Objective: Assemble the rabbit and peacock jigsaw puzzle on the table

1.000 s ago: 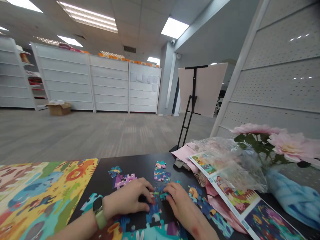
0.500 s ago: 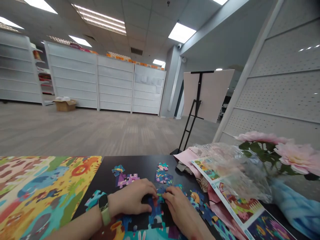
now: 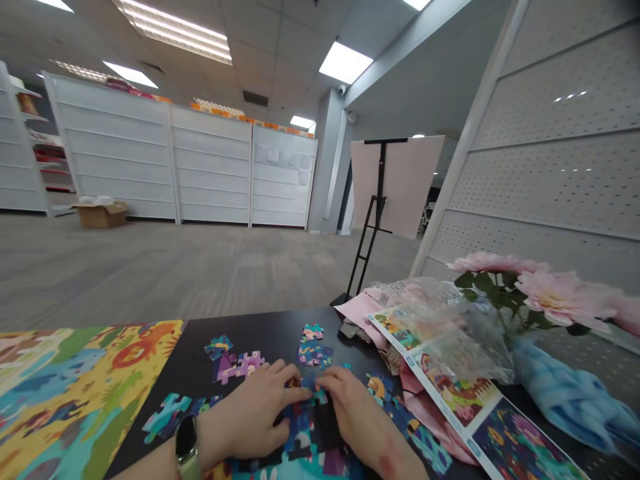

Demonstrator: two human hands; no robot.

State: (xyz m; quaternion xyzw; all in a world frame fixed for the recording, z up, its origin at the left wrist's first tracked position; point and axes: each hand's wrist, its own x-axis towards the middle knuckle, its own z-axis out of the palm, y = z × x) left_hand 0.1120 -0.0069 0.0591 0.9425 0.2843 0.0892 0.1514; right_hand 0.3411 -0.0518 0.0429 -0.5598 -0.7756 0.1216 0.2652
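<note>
Two hands meet over jigsaw pieces lying flat on a black table (image 3: 273,325). The left hand (image 3: 260,410), wearing a watch (image 3: 187,437), has curled fingers, the index reaching toward a teal piece (image 3: 320,398); the right hand (image 3: 353,408) bends its fingertips down at that piece's far side. Whether either pinches it, I cannot tell. Coming from opposite sides probably steadies it against sliding. The piece sits midway between the hands, beyond a joined section (image 3: 280,467) toward the near edge. Loose pink pieces (image 3: 241,365) lie nearer the far edge, apparently spread so their faces show. Along the right side, a picture sheet (image 3: 463,393) lies face up, perhaps for viewing, partly under clear plastic (image 3: 440,333).
</note>
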